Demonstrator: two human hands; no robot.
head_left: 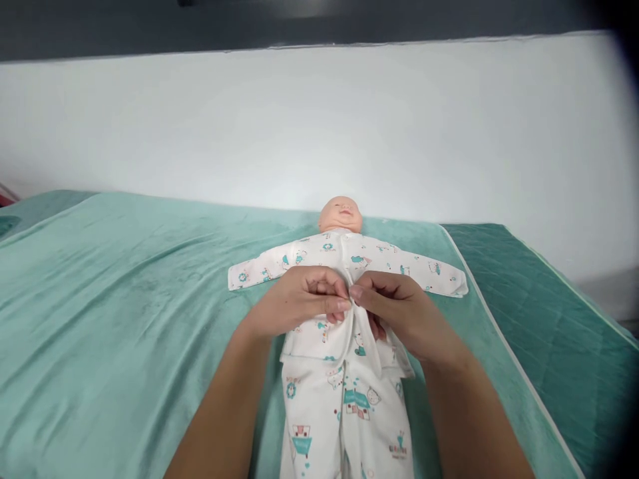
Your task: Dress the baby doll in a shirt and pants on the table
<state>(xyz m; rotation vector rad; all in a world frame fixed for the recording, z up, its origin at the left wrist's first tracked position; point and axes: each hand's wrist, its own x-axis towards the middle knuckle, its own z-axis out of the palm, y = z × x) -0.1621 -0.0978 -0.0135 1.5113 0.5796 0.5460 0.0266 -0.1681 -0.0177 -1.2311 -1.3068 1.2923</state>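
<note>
A baby doll lies on its back, its head toward the wall. It wears a white printed shirt with long sleeves stretched out to both sides, and matching white printed pants. My left hand pinches one front edge of the shirt over the doll's belly. Close against it, my right hand pinches the other front edge. The fingertips of both hands nearly meet at the front opening. Below them the shirt's lower front hangs apart. Any fastener between the fingers is hidden.
A light green blanket with soft wrinkles spreads under the doll. Along the right lies a darker green quilted cover. Behind the doll's head rises a white wall with a dark band above it.
</note>
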